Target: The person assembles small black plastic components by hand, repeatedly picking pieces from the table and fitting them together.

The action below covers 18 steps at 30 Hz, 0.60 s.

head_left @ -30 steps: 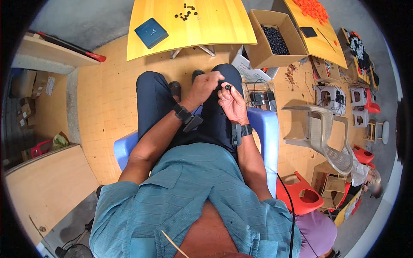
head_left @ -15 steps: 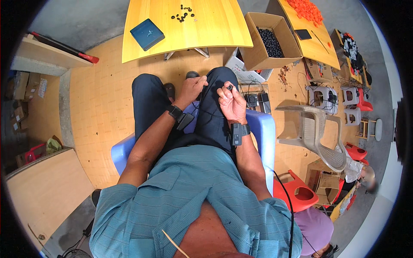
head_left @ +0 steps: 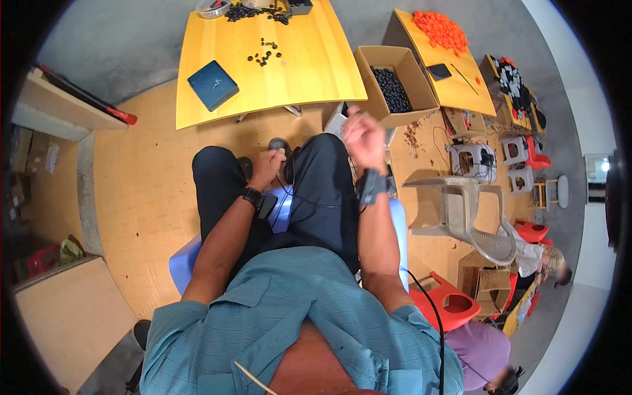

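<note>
Two hands work over the lap of a seated person. The left hand (head_left: 266, 168) is low between the knees, its fingers curled round something small and dark; what it is cannot be made out, so the grip reads as closed on a hidden piece. A thin black cord (head_left: 299, 197) runs from that hand across the right thigh toward the right wrist. The right hand (head_left: 363, 137) is raised above the right knee, blurred, fingers drawn loosely together; whether it pinches anything cannot be told. Both wrists carry dark bands (head_left: 372, 185).

Just beyond the right hand stands an open cardboard box (head_left: 421, 89) with a heap of small black parts (head_left: 394, 89) in it. Ahead of the left hand, well apart, is a yellow table (head_left: 309, 72) bearing a dark blue case (head_left: 212, 85) and a scatter of black pieces (head_left: 263, 52). Farther right of the box, a second yellow table (head_left: 461, 89) holds a pile of orange parts (head_left: 440, 27). To the right of the right forearm stands a beige plastic chair (head_left: 471, 210), and below it a red stool (head_left: 451, 306). The person sits on a blue seat (head_left: 184, 260), under and behind both hands.
</note>
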Each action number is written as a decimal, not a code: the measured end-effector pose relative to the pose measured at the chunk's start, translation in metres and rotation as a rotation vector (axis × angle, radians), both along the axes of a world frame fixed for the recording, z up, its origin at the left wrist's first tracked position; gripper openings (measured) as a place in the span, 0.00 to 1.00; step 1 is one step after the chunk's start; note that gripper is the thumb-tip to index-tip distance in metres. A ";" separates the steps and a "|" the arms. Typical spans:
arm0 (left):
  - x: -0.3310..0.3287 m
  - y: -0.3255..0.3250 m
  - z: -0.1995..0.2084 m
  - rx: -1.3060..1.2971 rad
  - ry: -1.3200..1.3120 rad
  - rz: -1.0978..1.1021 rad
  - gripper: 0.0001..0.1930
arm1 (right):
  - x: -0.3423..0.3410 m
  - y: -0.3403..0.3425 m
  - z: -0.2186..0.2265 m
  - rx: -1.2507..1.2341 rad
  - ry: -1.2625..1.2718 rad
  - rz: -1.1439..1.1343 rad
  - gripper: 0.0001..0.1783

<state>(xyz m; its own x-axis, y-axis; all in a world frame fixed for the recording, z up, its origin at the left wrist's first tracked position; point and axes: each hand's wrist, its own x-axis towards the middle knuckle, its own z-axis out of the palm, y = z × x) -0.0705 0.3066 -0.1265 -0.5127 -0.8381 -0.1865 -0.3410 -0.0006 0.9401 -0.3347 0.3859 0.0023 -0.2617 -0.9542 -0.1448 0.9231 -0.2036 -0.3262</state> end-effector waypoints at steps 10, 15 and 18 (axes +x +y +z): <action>-0.010 0.003 -0.002 -0.170 -0.005 0.012 0.19 | 0.014 -0.021 -0.025 0.002 -0.094 0.238 0.25; -0.002 0.000 0.010 -0.146 0.008 0.067 0.17 | 0.071 0.010 -0.065 -0.177 0.016 0.344 0.26; 0.000 -0.014 0.025 -0.125 0.035 0.061 0.14 | 0.062 -0.001 -0.064 -0.088 0.047 0.282 0.24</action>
